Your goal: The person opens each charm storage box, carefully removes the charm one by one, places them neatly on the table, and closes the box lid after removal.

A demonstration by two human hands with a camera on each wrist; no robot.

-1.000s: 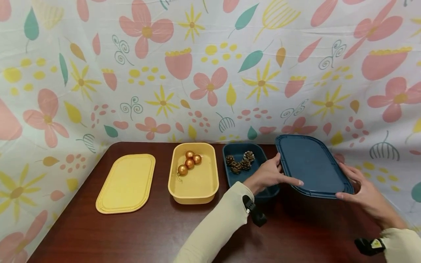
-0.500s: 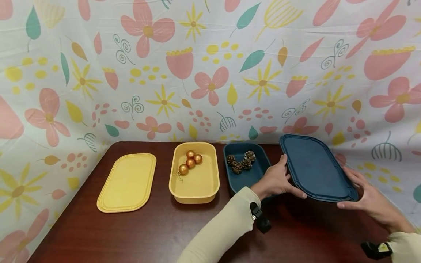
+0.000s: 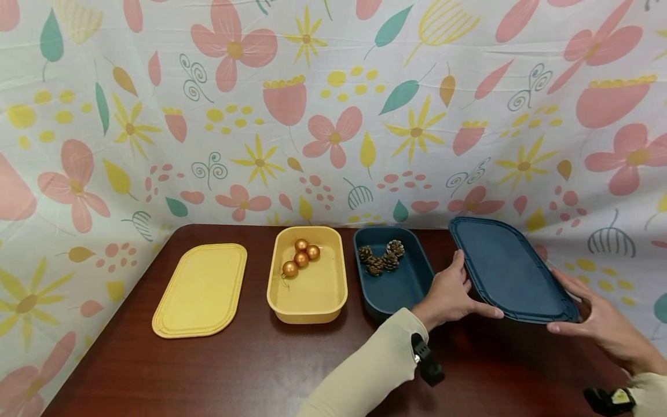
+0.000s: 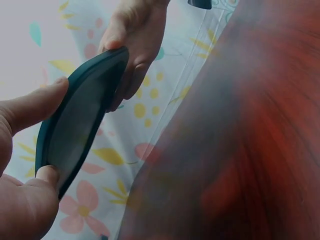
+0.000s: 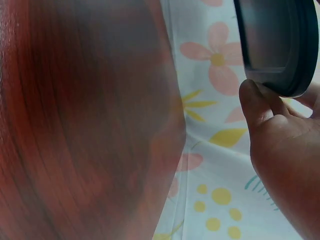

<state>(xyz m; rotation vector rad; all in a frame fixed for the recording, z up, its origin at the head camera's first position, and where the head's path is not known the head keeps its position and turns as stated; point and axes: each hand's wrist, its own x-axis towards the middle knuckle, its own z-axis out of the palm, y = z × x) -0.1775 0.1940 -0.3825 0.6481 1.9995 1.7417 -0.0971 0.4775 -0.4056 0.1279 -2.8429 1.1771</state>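
Both hands hold a dark blue lid [image 3: 513, 269] above the right side of the table, tilted, its far edge near the cloth wall. My left hand [image 3: 452, 295] grips its left edge, thumb along the near rim. On the right edge, my right hand [image 3: 607, 324] pinches the near corner with thumb and fingers. In the left wrist view the lid [image 4: 82, 115] appears nearly edge-on between the two hands. Left of the hands stands a dark blue box [image 3: 398, 289] without its cover, several pine cones [image 3: 383, 259] inside; my left hand overlaps its near right corner.
A yellow box [image 3: 307, 295] in the middle holds several copper-coloured baubles [image 3: 301, 259]. Farther left a yellow lid [image 3: 200, 289] lies flat on the dark red-brown table [image 3: 208, 370]. A flowered cloth [image 3: 333, 191] hangs directly behind the table's back edge.
Both hands have carried the blue lid rightward and slightly toward me, away from the blue box, showing more of that box. The boxes and the yellow lid stay in place.
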